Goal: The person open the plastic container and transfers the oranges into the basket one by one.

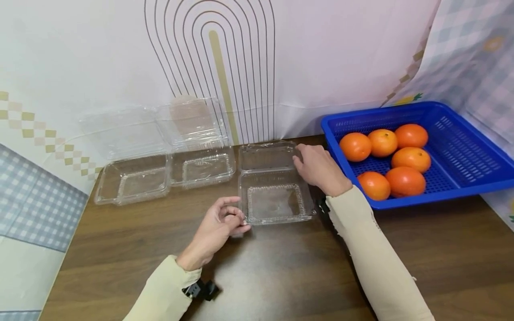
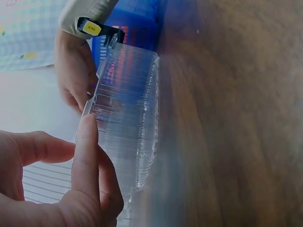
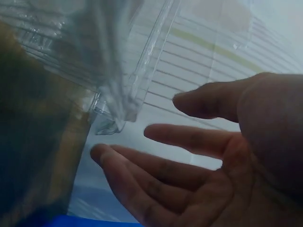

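Three boxes: three clear plastic boxes stood open on the table [image 1: 281,276]; you worked the nearest box [image 1: 275,200], beside the blue basket [image 1: 462,147] of oranges [image 1: 405,180].
Left hand [image 1: 218,223]: your curled thumb and fingertips pinched its front left corner.
Right hand [image 1: 319,167]: your fingers lay loosely spread at the lid's right edge; whether they touched it, you could not tell.

Your right hand [image 3: 203,165] is open, fingers spread, just beside the clear clamshell container [image 3: 118,61] corner, not touching.
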{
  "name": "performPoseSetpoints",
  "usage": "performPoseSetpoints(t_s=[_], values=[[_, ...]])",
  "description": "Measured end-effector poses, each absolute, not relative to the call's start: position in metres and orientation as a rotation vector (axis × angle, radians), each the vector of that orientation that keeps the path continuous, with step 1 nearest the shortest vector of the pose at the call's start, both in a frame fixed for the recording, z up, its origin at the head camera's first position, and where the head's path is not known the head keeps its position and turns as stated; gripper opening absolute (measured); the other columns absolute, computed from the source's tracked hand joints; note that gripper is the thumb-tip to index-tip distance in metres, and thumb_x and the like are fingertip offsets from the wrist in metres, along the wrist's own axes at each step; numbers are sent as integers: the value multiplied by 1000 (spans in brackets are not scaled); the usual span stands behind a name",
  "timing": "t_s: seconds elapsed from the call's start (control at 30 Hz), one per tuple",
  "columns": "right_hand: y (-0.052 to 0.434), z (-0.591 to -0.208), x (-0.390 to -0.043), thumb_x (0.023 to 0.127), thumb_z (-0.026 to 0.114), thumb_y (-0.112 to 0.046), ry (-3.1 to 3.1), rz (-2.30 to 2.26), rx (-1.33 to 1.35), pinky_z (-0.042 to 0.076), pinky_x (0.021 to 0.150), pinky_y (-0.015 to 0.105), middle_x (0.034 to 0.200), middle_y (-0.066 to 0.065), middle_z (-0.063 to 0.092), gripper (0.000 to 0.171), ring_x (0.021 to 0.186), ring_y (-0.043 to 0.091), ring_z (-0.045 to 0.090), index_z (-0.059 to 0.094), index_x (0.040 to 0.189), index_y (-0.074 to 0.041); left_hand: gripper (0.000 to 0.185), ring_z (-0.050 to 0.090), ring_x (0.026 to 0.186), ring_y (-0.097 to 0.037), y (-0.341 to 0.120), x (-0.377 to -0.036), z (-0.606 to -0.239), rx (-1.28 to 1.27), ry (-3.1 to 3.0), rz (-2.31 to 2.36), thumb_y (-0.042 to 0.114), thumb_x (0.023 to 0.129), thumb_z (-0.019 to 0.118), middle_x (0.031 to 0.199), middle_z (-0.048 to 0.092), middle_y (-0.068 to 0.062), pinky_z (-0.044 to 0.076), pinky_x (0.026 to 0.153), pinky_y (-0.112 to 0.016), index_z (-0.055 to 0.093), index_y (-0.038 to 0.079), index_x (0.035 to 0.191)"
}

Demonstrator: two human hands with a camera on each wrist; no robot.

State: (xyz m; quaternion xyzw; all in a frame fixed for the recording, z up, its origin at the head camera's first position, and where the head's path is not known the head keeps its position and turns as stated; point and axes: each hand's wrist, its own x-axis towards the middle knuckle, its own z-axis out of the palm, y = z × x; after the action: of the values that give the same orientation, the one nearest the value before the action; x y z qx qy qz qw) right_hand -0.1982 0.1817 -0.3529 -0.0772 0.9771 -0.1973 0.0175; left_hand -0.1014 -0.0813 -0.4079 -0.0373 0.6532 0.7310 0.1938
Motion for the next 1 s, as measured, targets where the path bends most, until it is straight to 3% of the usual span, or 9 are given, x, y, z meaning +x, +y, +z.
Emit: performPoseSetpoints(t_s=[0.2, 0.43, 0.83, 1.0], values=[[185, -358, -209, 107, 50, -23, 2963, -683, -196, 61, 92, 51, 130, 20, 67, 40, 107, 35, 67, 58, 139, -2, 53, 62, 88, -15, -87, -108, -408, -67, 1844, 2010, -16, 95, 50, 101, 55, -9, 67, 90, -32, 40, -2, 145], [191, -370, -218, 105, 54, -20, 2901, -774, -155, 59, 100, 52, 127, 21, 67, 34, 114, 36, 64, 63, 132, -2, 52, 62, 87, -14, -91, -112, -410, -45, 1856, 1986, -14, 96, 50, 102, 55, -10, 66, 90, -32, 41, 0, 146], [194, -375, -218, 101, 56, -8, 2983, -927, -117, 60, 96, 50, 119, 20, 70, 28, 109, 34, 66, 66, 127, -2, 53, 61, 85, -14, -84, -113, -413, -77, 1831, 2052, -16, 95, 52, 101, 54, -10, 67, 88, -32, 41, -2, 145], [195, -377, -218, 100, 59, -6, 3041, -1002, -115, 60, 87, 47, 111, 19, 69, 27, 100, 33, 65, 65, 125, -2, 49, 63, 86, -15, -81, -117, -414, -78, 1842, 2074, -13, 96, 54, 101, 55, -10, 67, 89, -33, 44, -2, 143]])
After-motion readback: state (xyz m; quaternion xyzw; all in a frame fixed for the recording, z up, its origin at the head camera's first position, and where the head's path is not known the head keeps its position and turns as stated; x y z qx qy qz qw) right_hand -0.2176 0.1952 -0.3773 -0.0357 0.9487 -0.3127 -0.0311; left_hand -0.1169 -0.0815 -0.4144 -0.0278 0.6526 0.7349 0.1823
